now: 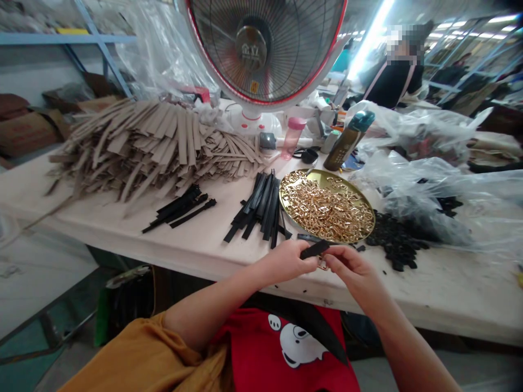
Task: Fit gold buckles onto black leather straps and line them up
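My left hand (292,258) is closed on a short black strap (314,249), just in front of the round tray. Close beside it, my right hand (354,267) pinches a small gold buckle (322,263) at the strap's end. Whether the strap runs through the buckle I cannot tell. Behind my hands, the gold tray (370,233) bears a heap of small gold buckles (327,209). Left of the tray lies a bundle of black straps (259,207). Another, smaller group of black straps (177,208) lies farther left.
A large pile of beige strips (151,144) covers the back left of the table (134,231). Small black pieces (396,239) and clear plastic bags (445,207) lie right of the tray. Behind stand a fan (265,51), a pink bottle (293,139) and a dark bottle (348,141). A person (394,79) is beyond.
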